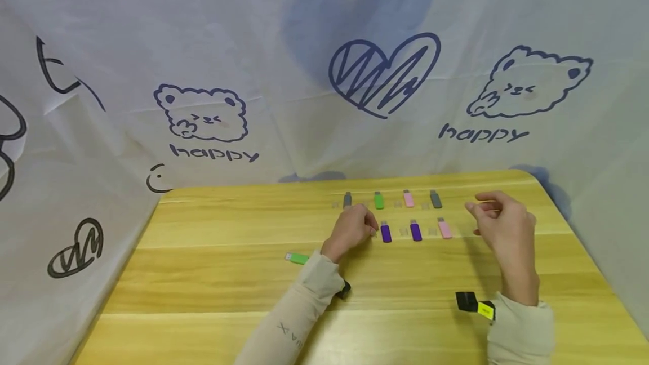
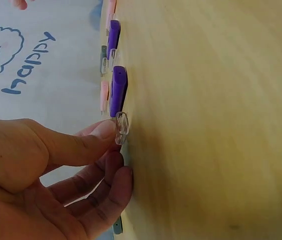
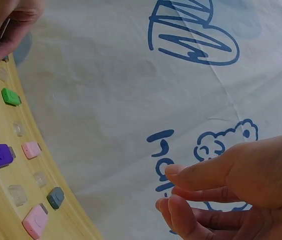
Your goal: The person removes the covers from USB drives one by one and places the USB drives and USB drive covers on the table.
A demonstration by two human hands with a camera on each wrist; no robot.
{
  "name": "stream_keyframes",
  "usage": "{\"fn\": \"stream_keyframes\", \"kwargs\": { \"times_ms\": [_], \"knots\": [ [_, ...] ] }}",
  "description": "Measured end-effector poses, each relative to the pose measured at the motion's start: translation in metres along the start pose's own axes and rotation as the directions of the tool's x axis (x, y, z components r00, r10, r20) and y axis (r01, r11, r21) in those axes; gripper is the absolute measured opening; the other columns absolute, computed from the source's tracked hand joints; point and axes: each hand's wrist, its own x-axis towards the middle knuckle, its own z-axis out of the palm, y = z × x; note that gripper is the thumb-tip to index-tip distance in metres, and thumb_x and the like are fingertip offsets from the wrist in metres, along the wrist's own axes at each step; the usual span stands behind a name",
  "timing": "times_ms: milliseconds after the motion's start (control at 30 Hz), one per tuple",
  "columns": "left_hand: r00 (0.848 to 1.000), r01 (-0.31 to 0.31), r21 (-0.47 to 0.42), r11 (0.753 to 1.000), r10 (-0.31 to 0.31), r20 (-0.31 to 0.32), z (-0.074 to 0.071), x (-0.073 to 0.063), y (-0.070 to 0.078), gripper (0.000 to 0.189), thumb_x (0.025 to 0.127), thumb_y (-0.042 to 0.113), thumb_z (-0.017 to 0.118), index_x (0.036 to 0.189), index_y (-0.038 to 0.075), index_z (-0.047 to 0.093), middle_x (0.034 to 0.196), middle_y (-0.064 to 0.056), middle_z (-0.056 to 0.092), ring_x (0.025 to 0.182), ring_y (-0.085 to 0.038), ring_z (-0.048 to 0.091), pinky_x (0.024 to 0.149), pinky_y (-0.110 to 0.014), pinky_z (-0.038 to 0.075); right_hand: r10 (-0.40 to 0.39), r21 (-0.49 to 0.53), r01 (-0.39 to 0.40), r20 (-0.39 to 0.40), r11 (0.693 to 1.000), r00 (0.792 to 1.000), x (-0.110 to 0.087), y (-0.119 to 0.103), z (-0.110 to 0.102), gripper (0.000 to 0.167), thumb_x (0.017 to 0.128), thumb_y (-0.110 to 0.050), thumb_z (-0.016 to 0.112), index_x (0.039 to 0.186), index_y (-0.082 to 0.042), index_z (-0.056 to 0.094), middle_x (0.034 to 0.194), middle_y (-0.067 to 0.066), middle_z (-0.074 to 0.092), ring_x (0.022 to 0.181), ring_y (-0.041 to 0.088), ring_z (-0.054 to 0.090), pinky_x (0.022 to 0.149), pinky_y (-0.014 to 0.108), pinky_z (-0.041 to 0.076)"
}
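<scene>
My left hand (image 1: 352, 228) is low over the table, at the left end of the front row of USB flash drives. Its thumb and forefinger pinch a small clear cap (image 2: 122, 128), right by the nearest purple flash drive (image 2: 118, 90). Beside that drive lie a second purple flash drive (image 1: 416, 231) and a pink flash drive (image 1: 444, 228), with clear caps between them. My right hand (image 1: 507, 230) hovers right of the rows, fingers loosely bent and holding nothing.
Behind runs another row: a grey drive (image 1: 347, 200), a green drive (image 1: 378, 200), a pink drive (image 1: 408, 199) and another grey drive (image 1: 436, 199), with clear caps alongside. One more green drive (image 1: 296, 258) lies beside my left sleeve. A printed cloth (image 1: 284, 72) hangs behind the table.
</scene>
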Motion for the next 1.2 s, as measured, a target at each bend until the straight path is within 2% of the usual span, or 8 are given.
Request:
{"fn": "stream_keyframes", "kwargs": {
  "times_ms": [167,333,533,700,867,1033,1100,1200],
  "knots": [
    [0.998,-0.047,-0.098,0.994,0.042,-0.048,-0.009,-0.01,-0.01,0.011,0.097,0.002,0.069,0.098,0.003,0.08,0.097,-0.007,0.076,0.088,-0.021,0.069,0.077,-0.031,0.057,-0.004,0.001,0.004,0.017,1.0,1.0,-0.002,-0.004,0.005,0.037,0.1,-0.023,0.07,0.124,0.006,0.066,0.104,0.026,0.07,0.066,0.024,0.072,0.051,0.02,0.054],
    [0.99,-0.063,-0.219,0.974,0.033,-0.137,-0.039,-0.03,-0.022,0.015,0.101,0.007,0.066,0.11,0.002,0.078,0.106,-0.008,0.075,0.096,-0.025,0.069,0.084,-0.037,0.057,-0.058,-0.011,0.058,0.013,0.998,0.998,-0.003,-0.01,0.01,0.037,0.099,-0.022,0.072,0.126,0.003,0.067,0.105,0.023,0.071,0.087,0.036,0.072,0.06,0.014,0.05],
    [0.956,-0.062,-0.348,0.936,-0.044,-0.29,-0.072,-0.058,-0.042,0.019,0.102,0.009,0.064,0.117,0.005,0.076,0.11,-0.011,0.074,0.095,-0.025,0.069,0.082,-0.04,0.059,-0.156,-0.012,0.157,0.016,0.988,0.988,-0.004,-0.02,0.022,0.034,0.097,-0.018,0.074,0.124,0.002,0.068,0.106,0.021,0.072,0.097,0.038,0.07,0.078,0.034,0.056],
    [0.919,-0.08,-0.416,0.906,-0.095,-0.383,-0.083,-0.072,-0.055,0.019,0.101,0.006,0.065,0.117,0.004,0.075,0.11,-0.015,0.073,0.095,-0.027,0.07,0.083,-0.046,0.059,-0.198,0.045,0.196,0.033,0.98,0.98,-0.006,-0.03,0.034,0.033,0.096,-0.014,0.075,0.124,0.001,0.068,0.107,0.02,0.071,0.098,0.036,0.069,0.07,0.007,0.045],
    [0.907,-0.111,-0.447,0.888,-0.094,-0.411,-0.088,-0.077,-0.062,0.02,0.101,0.005,0.065,0.118,0.001,0.074,0.11,-0.02,0.073,0.097,-0.031,0.07,0.084,-0.048,0.059,-0.247,0.084,0.243,0.046,0.966,0.968,-0.009,-0.036,0.045,0.032,0.094,-0.009,0.076,0.123,0.001,0.067,0.108,0.018,0.07,0.098,0.034,0.068,0.07,0.006,0.046],
    [0.898,-0.114,-0.436,0.893,-0.095,-0.43,-0.096,-0.081,-0.062,0.02,0.1,0.005,0.066,0.117,0.0,0.075,0.11,-0.02,0.073,0.099,-0.032,0.07,0.083,-0.045,0.059,-0.293,0.106,0.289,0.032,0.952,0.955,-0.012,-0.043,0.058,0.035,0.095,-0.013,0.076,0.125,0.001,0.066,0.112,0.017,0.067,0.098,0.034,0.067,0.076,0.032,0.061],
    [0.894,-0.105,-0.437,0.893,-0.108,-0.436,-0.101,-0.084,-0.062,0.02,0.101,0.006,0.066,0.118,0.001,0.075,0.112,-0.02,0.073,0.1,-0.031,0.07,0.082,-0.036,0.058,-0.314,0.128,0.307,0.035,0.943,0.949,-0.013,-0.048,0.065,0.036,0.096,-0.013,0.075,0.127,0.001,0.065,0.114,0.017,0.067,0.1,0.034,0.067,0.079,0.045,0.061],
    [0.887,-0.098,-0.453,0.886,-0.129,-0.444,-0.108,-0.088,-0.063,0.02,0.101,0.006,0.065,0.118,0.0,0.074,0.113,-0.02,0.073,0.102,-0.031,0.07,0.08,-0.026,0.056,-0.359,0.158,0.345,0.074,0.925,0.93,-0.014,-0.059,0.081,0.036,0.097,-0.013,0.074,0.128,0.001,0.064,0.116,0.018,0.066,0.102,0.036,0.066,0.082,0.051,0.059]
  ]
}}
